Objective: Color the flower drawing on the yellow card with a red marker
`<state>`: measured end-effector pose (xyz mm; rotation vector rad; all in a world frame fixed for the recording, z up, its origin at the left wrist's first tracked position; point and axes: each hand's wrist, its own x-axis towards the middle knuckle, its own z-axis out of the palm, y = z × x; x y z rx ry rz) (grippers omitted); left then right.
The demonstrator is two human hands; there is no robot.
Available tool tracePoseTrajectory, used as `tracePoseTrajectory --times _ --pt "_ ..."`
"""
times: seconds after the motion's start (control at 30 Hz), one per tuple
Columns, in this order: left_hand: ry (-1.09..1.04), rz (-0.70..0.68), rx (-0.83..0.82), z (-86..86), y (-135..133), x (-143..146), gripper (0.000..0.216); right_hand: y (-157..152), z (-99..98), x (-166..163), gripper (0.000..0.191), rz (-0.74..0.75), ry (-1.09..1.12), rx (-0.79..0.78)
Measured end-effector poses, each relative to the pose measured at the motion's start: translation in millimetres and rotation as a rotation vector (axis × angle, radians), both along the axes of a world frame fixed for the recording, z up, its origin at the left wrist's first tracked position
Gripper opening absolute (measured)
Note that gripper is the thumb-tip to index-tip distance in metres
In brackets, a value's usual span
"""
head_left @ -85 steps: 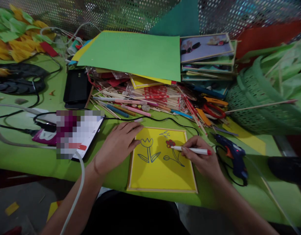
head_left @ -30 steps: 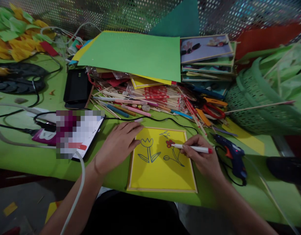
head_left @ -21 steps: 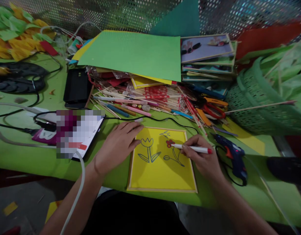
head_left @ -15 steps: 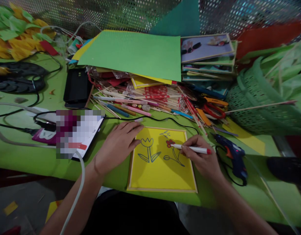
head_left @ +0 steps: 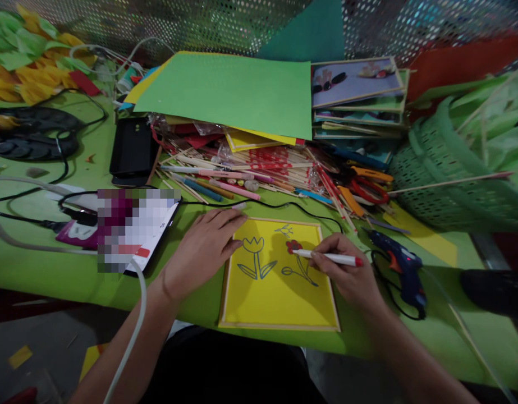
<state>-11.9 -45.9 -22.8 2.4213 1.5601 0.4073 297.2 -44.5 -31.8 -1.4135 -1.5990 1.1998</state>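
A yellow sheet (head_left: 279, 306) edged with thin wooden sticks lies on the green table in front of me. It bears an outlined tulip (head_left: 253, 247), a small bird-like outline (head_left: 284, 230) and a flower with red petals (head_left: 293, 245). My right hand (head_left: 345, 269) grips a white marker (head_left: 332, 257) with a red end, its tip at the lower edge of the red flower. My left hand (head_left: 210, 241) rests flat with fingers stretched, its fingertips at the sheet's upper left edge.
A glue gun (head_left: 399, 269) lies right of the sheet. Beyond are loose markers and sticks (head_left: 242, 174), scissors (head_left: 370, 188), a green paper sheet (head_left: 233, 92) and framed pictures (head_left: 355, 84). A green basket (head_left: 435, 168) stands at right. A phone (head_left: 155, 230) and power strip (head_left: 79, 233) lie left, with cables.
The marker tip has shifted slightly down and left on the red flower, whose lower petals show more red. My left hand has stayed in place.
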Motion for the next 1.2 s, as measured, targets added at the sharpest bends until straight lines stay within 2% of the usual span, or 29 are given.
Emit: tracePoseTrajectory --times 0.6,1.2 --pt "-0.008 -0.004 -0.002 -0.2 0.0 -0.4 0.041 0.9 -1.6 3.2 0.018 0.001 -0.069 0.054" --pt "0.007 0.003 -0.018 0.8 -0.1 -0.4 0.041 0.5 0.7 1.4 0.018 -0.006 -0.067 0.045"
